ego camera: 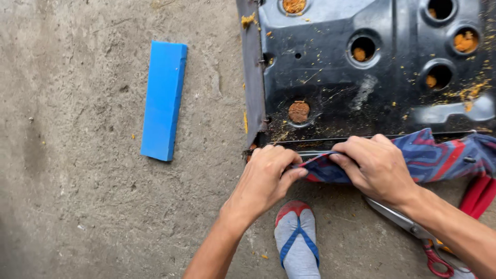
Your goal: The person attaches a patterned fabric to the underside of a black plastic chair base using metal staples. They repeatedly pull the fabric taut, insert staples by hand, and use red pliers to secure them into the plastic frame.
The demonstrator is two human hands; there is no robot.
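My left hand (266,178) and my right hand (374,168) both pinch a blue and red patterned cloth (434,157) along the near edge of a black metal pan (361,72). The pan lies upside down on the ground, with round holes holding orange foam bits. My left fingers grip the cloth's left end at the pan's near left corner. My right hand presses the cloth a little further right. The cloth runs on to the right along the pan's rim.
A blue rectangular block (164,98) lies on the concrete floor (77,181) to the left. Scissors with red handles (413,232) lie under my right forearm. My foot in a grey sandal with blue straps (297,240) is between my arms.
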